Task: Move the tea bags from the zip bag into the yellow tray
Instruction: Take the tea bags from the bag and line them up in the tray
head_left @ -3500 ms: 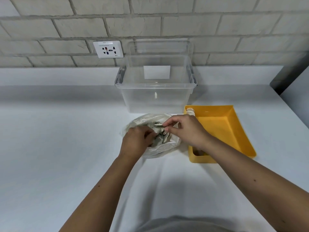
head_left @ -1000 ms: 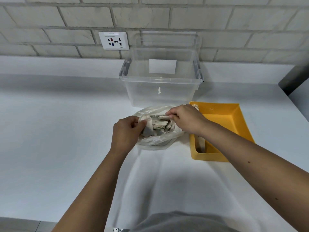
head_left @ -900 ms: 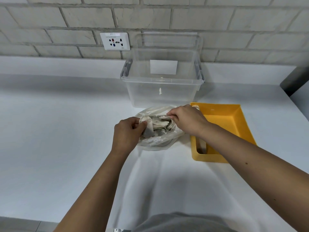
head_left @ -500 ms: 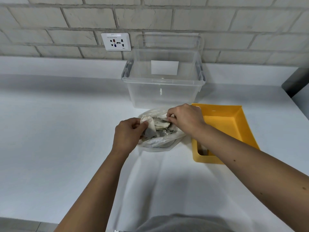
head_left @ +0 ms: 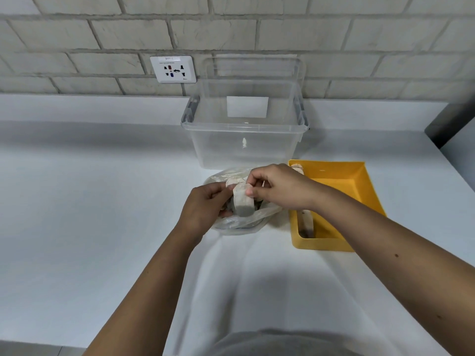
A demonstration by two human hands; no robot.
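Note:
A clear zip bag (head_left: pixel 239 222) lies on the white counter just left of the yellow tray (head_left: pixel 357 186). My right hand (head_left: pixel 280 187) pinches the top of a stack of pale tea bags (head_left: pixel 243 202) that stands above the bag's mouth. My left hand (head_left: pixel 205 206) grips the bag's left edge beside that stack. More tea bags (head_left: pixel 305 222) lie along the tray's left wall, partly hidden by my right forearm.
A clear plastic bin (head_left: pixel 244 129) stands against the wall right behind the bag and tray. A wall socket (head_left: pixel 173 69) sits on the brick wall to its left. The counter's right end stops at a dark edge (head_left: pixel 447 127).
My right hand has drawn a stack of tea bags up out of the zip bag. My left hand has stayed on the bag's edge.

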